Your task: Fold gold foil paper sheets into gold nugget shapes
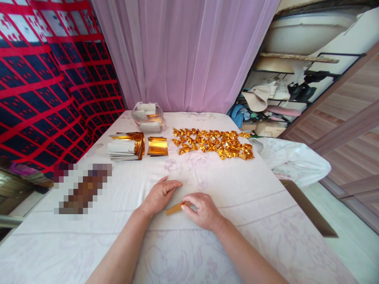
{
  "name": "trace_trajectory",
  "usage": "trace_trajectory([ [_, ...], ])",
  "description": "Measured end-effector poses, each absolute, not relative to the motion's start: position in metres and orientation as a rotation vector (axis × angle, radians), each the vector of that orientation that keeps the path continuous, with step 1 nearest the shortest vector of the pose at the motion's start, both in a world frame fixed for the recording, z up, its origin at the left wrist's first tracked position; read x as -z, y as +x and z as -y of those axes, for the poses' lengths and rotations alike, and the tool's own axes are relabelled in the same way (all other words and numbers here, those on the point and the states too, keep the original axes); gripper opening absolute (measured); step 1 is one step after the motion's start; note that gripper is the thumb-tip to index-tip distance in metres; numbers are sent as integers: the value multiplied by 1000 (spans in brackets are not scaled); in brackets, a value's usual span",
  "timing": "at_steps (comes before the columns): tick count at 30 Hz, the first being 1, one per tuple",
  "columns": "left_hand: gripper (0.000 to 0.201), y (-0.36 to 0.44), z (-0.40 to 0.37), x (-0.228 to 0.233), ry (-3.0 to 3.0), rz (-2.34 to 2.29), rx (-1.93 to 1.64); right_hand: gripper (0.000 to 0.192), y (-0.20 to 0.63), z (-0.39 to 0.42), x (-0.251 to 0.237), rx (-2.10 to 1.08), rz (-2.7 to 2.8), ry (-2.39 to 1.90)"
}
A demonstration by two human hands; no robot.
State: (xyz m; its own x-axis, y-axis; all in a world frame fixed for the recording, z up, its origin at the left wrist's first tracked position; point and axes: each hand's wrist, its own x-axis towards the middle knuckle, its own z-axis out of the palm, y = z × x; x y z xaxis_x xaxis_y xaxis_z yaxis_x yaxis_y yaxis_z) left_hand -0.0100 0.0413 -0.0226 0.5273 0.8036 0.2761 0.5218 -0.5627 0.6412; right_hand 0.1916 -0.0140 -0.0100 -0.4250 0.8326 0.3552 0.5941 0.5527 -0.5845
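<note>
Between the thumb and fingers of my right hand is a narrow folded strip of gold foil paper, its free end pointing left, just above the cloth. My left hand lies beside it on the left, fingers stretched out toward the right and apart from the strip. Farther back lies a small stack of gold foil sheets. Left of that is a thicker pile of foil sheets with pale backs. Many folded gold foil pieces sit in rows at the back right.
A clear plastic bag of more sheets stands at the back left. The table wears a white floral cloth. A white plastic bag and a cardboard box are off the right edge. Purple curtain hangs behind; a blurred patch covers the left side.
</note>
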Motion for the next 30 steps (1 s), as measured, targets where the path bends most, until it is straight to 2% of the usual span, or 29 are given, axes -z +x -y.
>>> trace_trajectory([
  [6, 34, -15, -47, 22, 2214, -1191, -964, 5, 184, -2, 5, -668, 2053, -1403],
  [9, 35, -23, -51, 17, 2197, -1273, -975, 6, 179, -11, 1, -650, 2058, -1479],
  [17, 34, -24, -41, 13, 2320, -1543, -634, 9, 176, -19, 6, -484, 2062, -1604],
  [24, 22, -15, -39, 13, 2257, -1587, -637, 3, 179, -20, 14, -367, 2043, -1570],
  [30, 16, -13, -38, 10, 2219, -1536, -624, 29, 189, -27, 24, -154, 2031, -1474],
])
